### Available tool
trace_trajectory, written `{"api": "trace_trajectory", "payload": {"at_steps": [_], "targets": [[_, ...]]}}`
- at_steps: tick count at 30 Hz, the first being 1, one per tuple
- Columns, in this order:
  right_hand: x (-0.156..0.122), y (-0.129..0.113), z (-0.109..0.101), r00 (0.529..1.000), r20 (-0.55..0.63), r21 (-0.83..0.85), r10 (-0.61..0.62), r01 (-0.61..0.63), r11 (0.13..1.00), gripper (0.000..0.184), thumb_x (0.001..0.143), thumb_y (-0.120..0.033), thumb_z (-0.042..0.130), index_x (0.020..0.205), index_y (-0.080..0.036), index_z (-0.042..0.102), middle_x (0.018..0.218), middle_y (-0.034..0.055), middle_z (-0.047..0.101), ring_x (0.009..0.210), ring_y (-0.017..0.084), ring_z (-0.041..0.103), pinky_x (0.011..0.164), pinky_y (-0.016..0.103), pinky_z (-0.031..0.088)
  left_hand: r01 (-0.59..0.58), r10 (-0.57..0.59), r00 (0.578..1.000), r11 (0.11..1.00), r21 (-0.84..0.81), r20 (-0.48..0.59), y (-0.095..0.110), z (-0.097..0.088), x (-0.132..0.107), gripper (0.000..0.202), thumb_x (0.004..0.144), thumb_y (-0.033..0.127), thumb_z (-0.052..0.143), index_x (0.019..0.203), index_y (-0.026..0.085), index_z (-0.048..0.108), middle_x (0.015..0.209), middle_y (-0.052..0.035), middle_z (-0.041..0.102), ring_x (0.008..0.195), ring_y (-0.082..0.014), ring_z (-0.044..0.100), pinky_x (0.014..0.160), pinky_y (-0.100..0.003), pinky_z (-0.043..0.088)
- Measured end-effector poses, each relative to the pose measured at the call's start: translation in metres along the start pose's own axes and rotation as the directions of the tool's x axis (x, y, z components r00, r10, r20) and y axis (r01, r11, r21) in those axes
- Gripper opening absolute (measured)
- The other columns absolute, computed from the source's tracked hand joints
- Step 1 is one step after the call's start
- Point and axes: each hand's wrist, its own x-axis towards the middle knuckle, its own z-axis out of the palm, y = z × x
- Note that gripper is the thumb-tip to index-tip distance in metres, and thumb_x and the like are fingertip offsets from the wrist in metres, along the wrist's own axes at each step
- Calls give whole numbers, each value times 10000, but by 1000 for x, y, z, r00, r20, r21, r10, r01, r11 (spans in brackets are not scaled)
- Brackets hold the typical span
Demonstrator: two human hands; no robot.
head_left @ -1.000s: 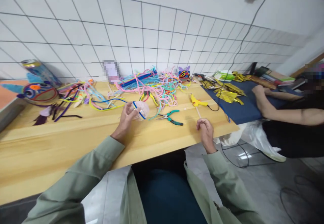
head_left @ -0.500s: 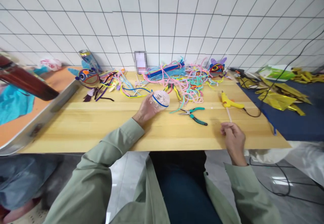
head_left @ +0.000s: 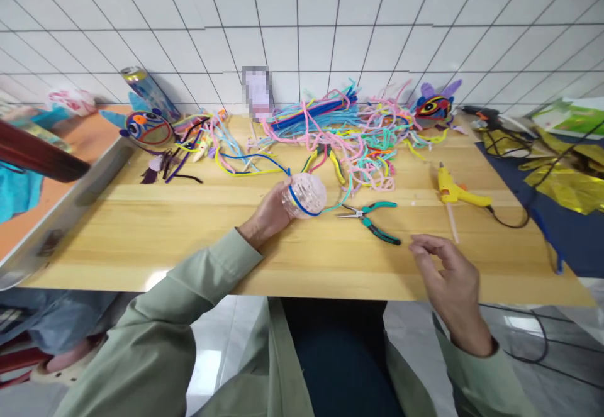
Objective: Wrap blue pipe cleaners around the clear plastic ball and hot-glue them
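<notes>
My left hand (head_left: pixel 271 212) is wrapped round a clear, ribbed plastic piece, like a bottle's end (head_left: pixel 309 194). A blue pipe cleaner (head_left: pixel 302 208) circles it, one end sticking up. My right hand (head_left: pixel 448 278) hovers over the front edge of the table, right of centre. Its thumb and index finger curl together in a pinch; anything between the tips is too small to make out. Between the hands lie teal-handled pliers (head_left: pixel 375 219), jaws apart. Beyond my right hand stands a yellow hot glue gun (head_left: pixel 457 192) with a pale glue stick (head_left: pixel 453 223) in its back.
Tangled pipe cleaners (head_left: pixel 325 124) heap along the wall, with yellow-handled pliers (head_left: pixel 337 165) among them. Colourful masklike figures stand left (head_left: pixel 148 129) and right (head_left: pixel 433 110). A can (head_left: pixel 151 93), a pixelated phone-like object (head_left: pixel 257 93), a dark red cylinder (head_left: pixel 40 150) and gold foil (head_left: pixel 573 178) surround the wooden table (head_left: pixel 165 234).
My right hand has come away from the glue stick, toward me. My left hand still holds the plastic piece, now slightly nearer. The camera view has shifted closer to the table.
</notes>
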Motion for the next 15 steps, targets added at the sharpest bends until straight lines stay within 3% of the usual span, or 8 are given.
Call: {"api": "trace_trajectory", "payload": {"at_steps": [2, 4, 9, 12, 15], "targets": [[16, -29, 4, 968, 120, 23, -219, 217, 976, 109, 1023, -292, 700, 1092, -275, 782, 952, 42, 827, 856, 240, 784, 822, 389, 615, -91, 91, 996, 993, 72, 8, -5, 5, -6, 464, 831, 482, 915, 1145, 165, 787, 1238, -119, 859, 1260, -340, 800, 1156, -462, 610], [35, -55, 15, 909, 193, 98, -370, 358, 929, 128, 1033, -241, 695, 1139, -278, 755, 1033, 54, 827, 941, 246, 795, 846, 388, 630, -130, 133, 991, 984, 124, -19, -7, 8, -12, 532, 769, 492, 986, 1143, 176, 777, 1230, -104, 854, 1204, -326, 812, 1109, -440, 623], [64, -83, 61, 739, 260, 222, -621, 581, 783, 378, 987, -207, 765, 1353, -269, 691, 1276, 129, 771, 1198, 326, 753, 1012, 519, 637, -106, 118, 988, 987, 119, -100, -10, 14, -16, 579, 793, 562, 971, 1173, 166, 789, 1172, -91, 854, 1106, -281, 811, 1009, -381, 618], [66, -81, 84, 714, 223, 278, -663, 605, 746, 486, 983, -195, 773, 1442, -282, 638, 1371, 148, 725, 1271, 343, 721, 1052, 566, 631, -56, 61, 993, 997, 55, -99, -13, 20, -17, 535, 837, 582, 928, 1154, 166, 818, 1163, -92, 862, 1132, -293, 799, 998, -377, 613], [64, -74, 96, 740, 185, 320, -646, 577, 752, 531, 993, -207, 769, 1492, -289, 609, 1385, 149, 721, 1302, 346, 711, 1077, 576, 625, 10, -6, 996, 999, 45, -91, -16, 29, -19, 503, 849, 578, 922, 1153, 187, 833, 1156, -77, 866, 1092, -274, 800, 921, -344, 626]]}}
